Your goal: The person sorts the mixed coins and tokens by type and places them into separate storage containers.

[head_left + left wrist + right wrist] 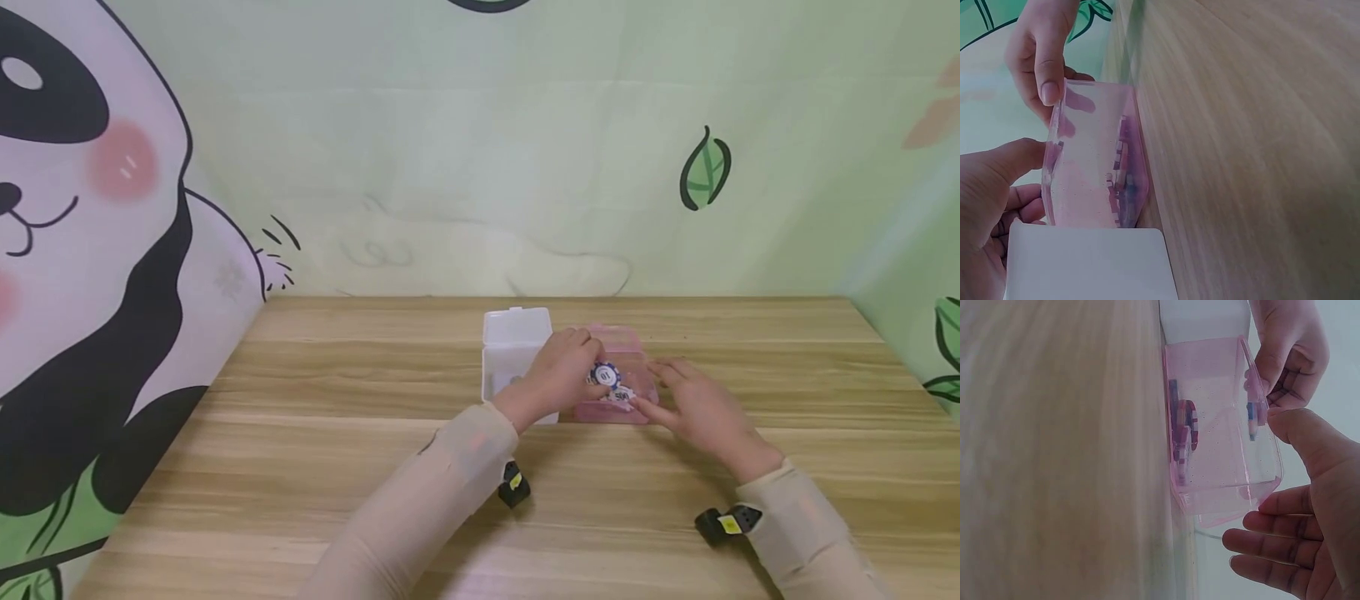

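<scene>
A pink see-through plastic box (592, 414) stands on the table with its lid back, holding several poker chips (621, 395). My left hand (558, 371) reaches over its left side and pinches a blue-and-white poker chip (605, 377) marked 10 between thumb and fingers. In the right wrist view, that chip (1252, 422) shows just inside the upper rim. My right hand (701, 408) is at the box's right side, its thumb (1300, 428) touching the rim and its fingers extended along the outside corner.
Directly left of the pink box stands a white plastic box (517, 325), its lid raised at the back; my left forearm partly covers it. Both boxes sit on a wooden table (337, 467), before a wall with a printed panda (135, 208).
</scene>
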Tool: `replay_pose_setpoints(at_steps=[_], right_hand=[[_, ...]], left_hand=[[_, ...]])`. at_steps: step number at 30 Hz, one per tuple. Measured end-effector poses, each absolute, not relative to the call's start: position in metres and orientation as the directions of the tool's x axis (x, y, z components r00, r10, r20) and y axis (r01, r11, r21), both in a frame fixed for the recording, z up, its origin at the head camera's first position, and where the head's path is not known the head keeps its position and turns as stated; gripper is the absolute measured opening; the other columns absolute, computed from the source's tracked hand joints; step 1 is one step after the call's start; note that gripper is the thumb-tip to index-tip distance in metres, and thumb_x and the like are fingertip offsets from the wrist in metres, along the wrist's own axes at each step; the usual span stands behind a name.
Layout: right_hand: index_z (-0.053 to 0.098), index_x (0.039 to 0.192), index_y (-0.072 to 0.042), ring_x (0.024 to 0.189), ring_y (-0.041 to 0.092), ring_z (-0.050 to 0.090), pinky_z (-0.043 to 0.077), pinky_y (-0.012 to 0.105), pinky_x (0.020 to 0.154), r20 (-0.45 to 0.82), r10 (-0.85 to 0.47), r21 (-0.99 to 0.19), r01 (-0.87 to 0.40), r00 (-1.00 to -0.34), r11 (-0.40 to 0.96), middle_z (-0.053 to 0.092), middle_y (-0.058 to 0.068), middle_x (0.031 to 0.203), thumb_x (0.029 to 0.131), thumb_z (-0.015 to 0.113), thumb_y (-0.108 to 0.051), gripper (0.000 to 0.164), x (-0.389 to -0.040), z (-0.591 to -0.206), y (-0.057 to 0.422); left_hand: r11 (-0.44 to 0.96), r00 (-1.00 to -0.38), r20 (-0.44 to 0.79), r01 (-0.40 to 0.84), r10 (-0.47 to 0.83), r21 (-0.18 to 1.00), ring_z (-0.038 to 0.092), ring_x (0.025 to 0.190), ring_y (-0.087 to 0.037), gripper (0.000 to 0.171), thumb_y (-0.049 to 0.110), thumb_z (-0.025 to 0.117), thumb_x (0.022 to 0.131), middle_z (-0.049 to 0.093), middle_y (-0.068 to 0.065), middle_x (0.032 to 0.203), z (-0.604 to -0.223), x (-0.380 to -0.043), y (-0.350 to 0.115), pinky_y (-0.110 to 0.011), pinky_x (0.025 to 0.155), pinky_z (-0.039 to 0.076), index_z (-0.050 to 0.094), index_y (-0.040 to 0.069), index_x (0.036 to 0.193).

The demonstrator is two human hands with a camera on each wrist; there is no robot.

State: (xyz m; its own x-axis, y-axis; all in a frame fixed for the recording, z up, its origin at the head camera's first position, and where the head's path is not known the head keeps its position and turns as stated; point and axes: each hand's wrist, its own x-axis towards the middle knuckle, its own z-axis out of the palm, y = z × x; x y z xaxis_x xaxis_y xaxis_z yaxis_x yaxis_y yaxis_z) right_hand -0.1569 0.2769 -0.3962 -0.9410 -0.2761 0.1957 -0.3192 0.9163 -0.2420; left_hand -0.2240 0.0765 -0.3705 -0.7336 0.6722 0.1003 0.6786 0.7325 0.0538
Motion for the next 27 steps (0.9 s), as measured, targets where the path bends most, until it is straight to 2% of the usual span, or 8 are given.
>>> replay_pose_setpoints(at_steps=[8,27], right_hand=[[0.051,0.132,0.007,0.121,0.048,0.051,0.044,0.058,0.1,0.189,-0.275,-0.254,-0.318,-0.943,0.914,0.051,0.03,0.134,0.092,0.06,-0.041,0.063,-0.1564,-0.3948,0.277],[0.05,0.133,0.006,0.122,0.05,0.049,0.043,0.06,0.1,0.175,-0.274,-0.266,-0.313,-0.946,0.912,0.049,0.031,0.136,0.093,0.057,-0.043,0.064,-0.1563,-0.3924,0.2776]], left_hand=[[0.73,-0.729,0.092,0.683,0.678,0.031,0.054,0.107,-0.014,0.038,0.044,0.068,0.086,0.061,0.003,0.108,-0.3725,-0.2246,0.077,-0.026,0.098,0.042,0.062,0.016,0.11],[0.736,-0.737,0.126,0.674,0.664,0.066,0.054,0.107,-0.015,0.039,0.043,0.068,0.086,0.061,0.002,0.109,-0.372,-0.2217,0.0727,-0.027,0.098,0.042,0.063,0.014,0.111]])
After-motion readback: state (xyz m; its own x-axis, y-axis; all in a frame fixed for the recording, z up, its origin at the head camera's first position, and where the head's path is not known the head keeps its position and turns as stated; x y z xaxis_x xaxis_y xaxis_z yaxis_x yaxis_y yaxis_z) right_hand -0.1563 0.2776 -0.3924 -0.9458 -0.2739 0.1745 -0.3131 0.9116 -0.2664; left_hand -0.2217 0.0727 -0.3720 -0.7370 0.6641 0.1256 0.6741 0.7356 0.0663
